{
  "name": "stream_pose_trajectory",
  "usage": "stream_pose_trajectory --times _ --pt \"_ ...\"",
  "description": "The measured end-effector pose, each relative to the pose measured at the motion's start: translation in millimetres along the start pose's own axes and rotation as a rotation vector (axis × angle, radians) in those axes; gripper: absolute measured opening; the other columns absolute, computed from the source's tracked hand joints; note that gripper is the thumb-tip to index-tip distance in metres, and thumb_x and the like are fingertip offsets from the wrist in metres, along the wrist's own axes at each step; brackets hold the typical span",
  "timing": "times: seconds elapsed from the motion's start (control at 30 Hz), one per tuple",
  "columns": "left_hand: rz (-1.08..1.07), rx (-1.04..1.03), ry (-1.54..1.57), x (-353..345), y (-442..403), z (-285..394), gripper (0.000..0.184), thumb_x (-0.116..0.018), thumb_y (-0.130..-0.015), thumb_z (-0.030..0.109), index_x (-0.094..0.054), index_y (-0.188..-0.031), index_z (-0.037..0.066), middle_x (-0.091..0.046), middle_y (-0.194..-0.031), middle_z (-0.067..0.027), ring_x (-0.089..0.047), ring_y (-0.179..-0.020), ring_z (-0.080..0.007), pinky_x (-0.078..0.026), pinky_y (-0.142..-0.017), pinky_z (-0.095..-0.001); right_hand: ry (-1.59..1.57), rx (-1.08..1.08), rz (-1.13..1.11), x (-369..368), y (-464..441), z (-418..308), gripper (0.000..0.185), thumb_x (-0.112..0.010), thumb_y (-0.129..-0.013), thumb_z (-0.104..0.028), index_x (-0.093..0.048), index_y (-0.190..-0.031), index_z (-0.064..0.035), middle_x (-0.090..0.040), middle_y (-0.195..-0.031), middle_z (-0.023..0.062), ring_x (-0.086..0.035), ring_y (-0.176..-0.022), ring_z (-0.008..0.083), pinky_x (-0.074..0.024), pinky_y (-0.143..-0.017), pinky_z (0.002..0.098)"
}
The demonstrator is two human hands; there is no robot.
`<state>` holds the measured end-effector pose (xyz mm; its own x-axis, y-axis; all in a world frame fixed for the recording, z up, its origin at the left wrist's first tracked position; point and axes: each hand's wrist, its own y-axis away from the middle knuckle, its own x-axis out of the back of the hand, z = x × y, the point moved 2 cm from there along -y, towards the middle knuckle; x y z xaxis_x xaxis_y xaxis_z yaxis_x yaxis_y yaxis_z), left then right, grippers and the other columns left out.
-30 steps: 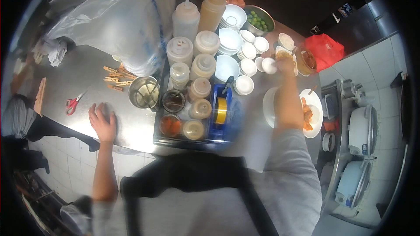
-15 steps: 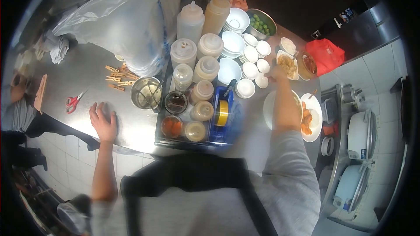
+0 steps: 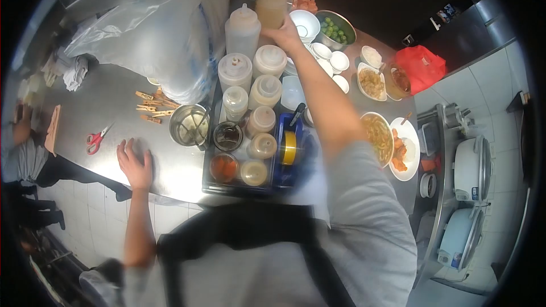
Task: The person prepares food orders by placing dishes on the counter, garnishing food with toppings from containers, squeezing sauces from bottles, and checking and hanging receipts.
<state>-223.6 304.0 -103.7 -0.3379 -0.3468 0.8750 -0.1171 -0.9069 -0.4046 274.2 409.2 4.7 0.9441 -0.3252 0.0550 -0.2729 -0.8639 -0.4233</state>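
Note:
My right hand (image 3: 286, 35) reaches to the back of the counter, its fingers closed round the lower part of a squeeze bottle (image 3: 272, 7) of tan sauce. Just left of it stands a clear squeeze bottle (image 3: 243, 31). My left hand (image 3: 134, 164) rests on the steel counter (image 3: 114, 102) near its front edge, fingers spread and holding nothing. Red-handled scissors (image 3: 98, 139) lie to its left. A steel pot (image 3: 189, 125) with utensils in it stands to its right.
White bowls (image 3: 304, 24) are stacked beside green limes (image 3: 336, 31) in a metal bowl. At the right are a noodle bowl (image 3: 377, 136), a plate of rice and orange food (image 3: 405, 150), and a red bag (image 3: 420, 71). Another person (image 3: 27, 148) is at the far left.
My right hand has moved left and back from the food dishes to the tan squeeze bottle and closed on it. The bottle has shifted slightly up and left. My left hand stays put.

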Motion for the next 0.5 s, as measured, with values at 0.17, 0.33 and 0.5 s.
stream_pose_trajectory --times 0.17,0.33,0.5 --pt "0.028 -0.022 0.015 3 2 1 0.056 -0.063 -0.078 0.023 -0.042 -0.127 0.009 -0.035 -0.134 -0.0178 -0.028 -0.128 -0.0393 -0.025 -0.105 -0.0492 -0.202 0.122 0.248 66 -8 -93 0.039 -0.072 -0.067 -0.009 -0.054 -0.101 -0.0007 -0.062 -0.092 0.0108 -0.063 -0.075 0.0193 -0.0525 -0.067 0.0324" --pt "0.027 -0.027 0.011 2 0 3 0.055 -0.062 -0.078 0.022 -0.042 -0.128 0.010 -0.035 -0.134 -0.0173 -0.028 -0.128 -0.0391 -0.025 -0.104 -0.0488 1.329 -0.202 -0.115 160 36 -137 0.064 -0.070 -0.061 -0.014 -0.049 -0.121 -0.0068 -0.064 -0.099 0.0143 -0.062 -0.090 0.0229 -0.0477 -0.079 0.0335" --pt "0.020 -0.024 -0.015 1 0 2 0.054 -0.061 -0.079 0.023 -0.042 -0.129 0.011 -0.035 -0.135 -0.0159 -0.028 -0.129 -0.0376 -0.025 -0.104 -0.0486 2.024 -0.637 -0.512 219 95 -94 0.063 -0.076 -0.056 -0.021 -0.054 -0.115 -0.0148 -0.065 -0.103 0.0125 -0.062 -0.099 0.0275 -0.0477 -0.080 0.0432"
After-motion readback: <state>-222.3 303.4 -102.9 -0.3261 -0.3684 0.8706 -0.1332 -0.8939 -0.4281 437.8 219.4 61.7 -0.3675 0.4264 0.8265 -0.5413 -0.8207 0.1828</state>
